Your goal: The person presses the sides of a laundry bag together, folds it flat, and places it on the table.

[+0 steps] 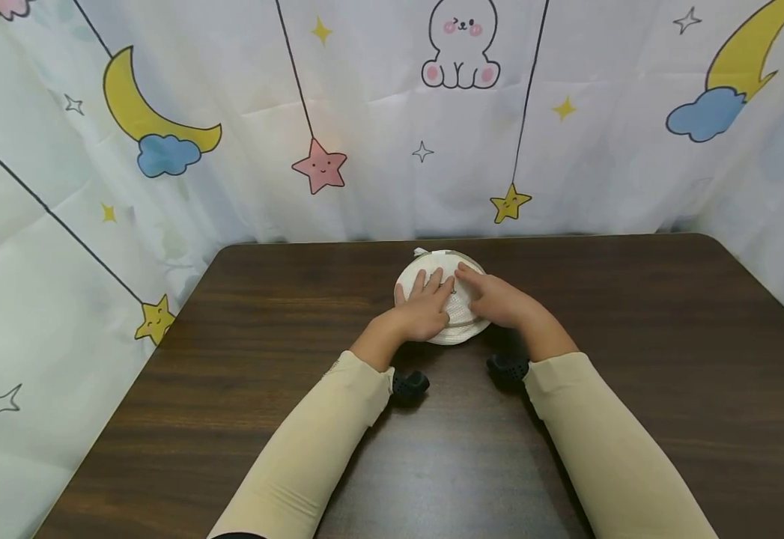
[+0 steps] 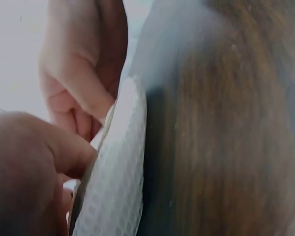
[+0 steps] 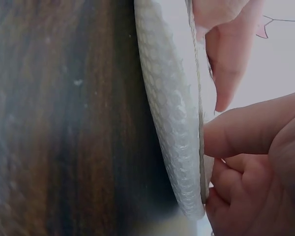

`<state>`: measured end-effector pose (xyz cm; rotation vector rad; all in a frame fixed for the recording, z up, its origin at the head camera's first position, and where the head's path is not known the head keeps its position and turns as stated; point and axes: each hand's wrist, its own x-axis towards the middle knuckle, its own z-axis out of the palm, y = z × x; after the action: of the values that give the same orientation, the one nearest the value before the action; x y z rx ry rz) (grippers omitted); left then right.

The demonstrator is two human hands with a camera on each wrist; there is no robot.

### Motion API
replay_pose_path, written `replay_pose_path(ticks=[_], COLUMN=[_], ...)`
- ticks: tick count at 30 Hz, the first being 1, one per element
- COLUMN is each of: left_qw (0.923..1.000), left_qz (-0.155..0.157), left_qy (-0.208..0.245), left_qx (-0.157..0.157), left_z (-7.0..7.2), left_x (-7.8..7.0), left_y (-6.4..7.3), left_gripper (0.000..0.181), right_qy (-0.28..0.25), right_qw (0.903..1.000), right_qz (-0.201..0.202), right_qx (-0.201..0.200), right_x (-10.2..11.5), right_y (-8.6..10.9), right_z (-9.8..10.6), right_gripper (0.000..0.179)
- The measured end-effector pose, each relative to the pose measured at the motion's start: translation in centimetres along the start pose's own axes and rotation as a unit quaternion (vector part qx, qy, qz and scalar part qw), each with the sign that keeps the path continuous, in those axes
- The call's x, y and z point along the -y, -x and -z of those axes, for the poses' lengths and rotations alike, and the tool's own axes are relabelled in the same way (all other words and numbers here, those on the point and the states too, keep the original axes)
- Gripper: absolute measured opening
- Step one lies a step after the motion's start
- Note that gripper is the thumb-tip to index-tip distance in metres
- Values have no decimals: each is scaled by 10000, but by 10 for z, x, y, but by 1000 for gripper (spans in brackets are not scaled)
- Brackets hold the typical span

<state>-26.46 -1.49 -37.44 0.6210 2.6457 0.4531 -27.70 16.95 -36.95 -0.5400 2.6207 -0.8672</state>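
A round white mesh laundry bag [image 1: 460, 313] with a beige piped edge lies near the far side of the table. Spread fingers of my left hand [image 1: 424, 310] rest on its left half. From the other side, my right hand [image 1: 505, 301] reaches over the bag's right part, its fingertips on the top face. Honeycomb mesh shows along the bag's puffy side [image 2: 119, 167] in the left wrist view. The right wrist view has the thumb [image 3: 246, 125] against the piping, with the other fingers lying beside it, partly hidden.
The dark wood-grain table [image 1: 230, 419] has rounded far corners. Behind it hangs a white curtain [image 1: 378, 90] printed with moons, stars and a bear. Black straps [image 1: 409, 386] sit beneath both wrists, near the cream sleeves [image 1: 311, 442].
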Motion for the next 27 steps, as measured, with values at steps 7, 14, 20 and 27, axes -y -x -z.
replay_pose_path(ticks=[7,14,20,27], left_qw=[9986,9953,9948,9911], left_qz=[393,277,13,-171], left_qy=[-139,-734,-500,-293], left_qx=[-334,-561,-891,-1286], left_z=[0,0,5,16], left_x=[-7,-4,0,7], left_y=[-2,1,4,10], left_gripper=[70,66,61,60], right_qy=[56,97,230,133], right_qw=[9999,9999,9991,9977], right_qz=[64,26,122,225], right_qx=[-84,-74,-336,-630], right_x=[0,-2,0,2], right_y=[-4,-3,2,4], right_z=[-1,-1,2,4], right_gripper=[74,70,65,54])
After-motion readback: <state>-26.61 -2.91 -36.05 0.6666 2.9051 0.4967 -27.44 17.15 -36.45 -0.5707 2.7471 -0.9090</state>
